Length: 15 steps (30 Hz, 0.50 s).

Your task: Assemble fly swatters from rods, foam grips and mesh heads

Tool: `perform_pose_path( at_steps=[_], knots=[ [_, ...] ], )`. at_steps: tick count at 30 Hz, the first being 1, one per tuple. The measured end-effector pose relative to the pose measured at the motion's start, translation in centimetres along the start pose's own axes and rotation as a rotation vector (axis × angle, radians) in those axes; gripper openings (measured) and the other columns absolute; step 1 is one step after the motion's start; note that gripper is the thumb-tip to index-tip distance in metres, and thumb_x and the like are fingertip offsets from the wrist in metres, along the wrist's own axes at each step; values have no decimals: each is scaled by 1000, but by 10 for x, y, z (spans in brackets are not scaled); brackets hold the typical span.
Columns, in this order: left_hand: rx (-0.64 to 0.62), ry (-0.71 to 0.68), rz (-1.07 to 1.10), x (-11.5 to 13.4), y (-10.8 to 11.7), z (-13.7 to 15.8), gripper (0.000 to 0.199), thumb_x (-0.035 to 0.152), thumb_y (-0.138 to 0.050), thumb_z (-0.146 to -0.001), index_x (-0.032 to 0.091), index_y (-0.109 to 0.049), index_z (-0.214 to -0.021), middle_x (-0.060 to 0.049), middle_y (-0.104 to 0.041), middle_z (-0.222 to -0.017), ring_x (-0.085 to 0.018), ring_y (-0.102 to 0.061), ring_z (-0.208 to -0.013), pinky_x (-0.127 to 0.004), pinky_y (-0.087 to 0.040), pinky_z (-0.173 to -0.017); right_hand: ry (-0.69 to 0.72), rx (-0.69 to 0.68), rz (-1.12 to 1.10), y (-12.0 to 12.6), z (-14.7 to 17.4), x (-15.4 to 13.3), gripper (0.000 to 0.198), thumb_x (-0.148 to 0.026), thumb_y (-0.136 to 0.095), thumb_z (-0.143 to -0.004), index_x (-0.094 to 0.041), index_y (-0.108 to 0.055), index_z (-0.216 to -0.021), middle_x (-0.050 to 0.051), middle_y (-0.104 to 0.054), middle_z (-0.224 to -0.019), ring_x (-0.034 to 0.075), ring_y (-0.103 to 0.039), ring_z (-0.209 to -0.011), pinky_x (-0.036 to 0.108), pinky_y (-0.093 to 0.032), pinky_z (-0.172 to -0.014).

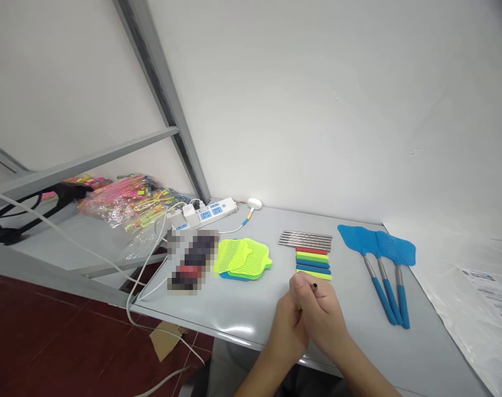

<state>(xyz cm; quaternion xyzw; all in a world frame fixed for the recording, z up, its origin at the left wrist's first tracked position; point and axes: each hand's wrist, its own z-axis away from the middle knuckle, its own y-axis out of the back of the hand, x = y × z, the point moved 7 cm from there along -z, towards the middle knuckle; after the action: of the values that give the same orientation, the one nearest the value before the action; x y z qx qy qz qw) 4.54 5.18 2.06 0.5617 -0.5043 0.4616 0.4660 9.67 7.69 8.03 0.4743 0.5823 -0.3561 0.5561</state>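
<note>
My left hand (289,320) and my right hand (322,310) are pressed together, fingers closed, over the near edge of the table. A small round dark end (314,286) pokes out of the right fist; the rest of what they hold is hidden. Just beyond my hands lie several coloured handle sleeves (312,264) in red, yellow-green, green and blue. Several metal rods (305,240) rest side by side behind them. Left of these is a stack of yellow-green fly swatter heads (248,259), with a blue one underneath. Three blue fly swatters (377,245) with metal shafts lie to the right.
A white power strip (209,214) with plugs and cables stands at the table's back left, near a white round device (254,204). A blurred dark object (196,259) lies left. White plastic packaging (478,292) covers the right side. Bagged colourful goods (127,201) sit beyond the metal frame.
</note>
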Motion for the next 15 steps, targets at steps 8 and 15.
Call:
perform_pose_path(
  at_steps=[8, 15],
  knots=[
    [-13, 46, -20, -6, -2, -1, 18, 29, -48, -93, 19, -59, -83, -3, -59, -77, -17, -53, -72, -25, -44, -59, -14, 28, 40, 4, -2, 5, 44, -46, -44, -93, -23, -26, -60, -5, -28, -57, 12, -29, -53, 26, -25, -50],
    [-61, 63, -4, -8, -4, -1, 20, 25, -46, -92, 17, -59, -78, -3, -60, -74, -17, -53, -70, -26, -45, -62, -34, 45, 1, 9, 2, 16, 43, -45, -43, -94, -24, -26, -61, -5, -28, -58, 12, -28, -54, 27, -25, -51]
  ],
)
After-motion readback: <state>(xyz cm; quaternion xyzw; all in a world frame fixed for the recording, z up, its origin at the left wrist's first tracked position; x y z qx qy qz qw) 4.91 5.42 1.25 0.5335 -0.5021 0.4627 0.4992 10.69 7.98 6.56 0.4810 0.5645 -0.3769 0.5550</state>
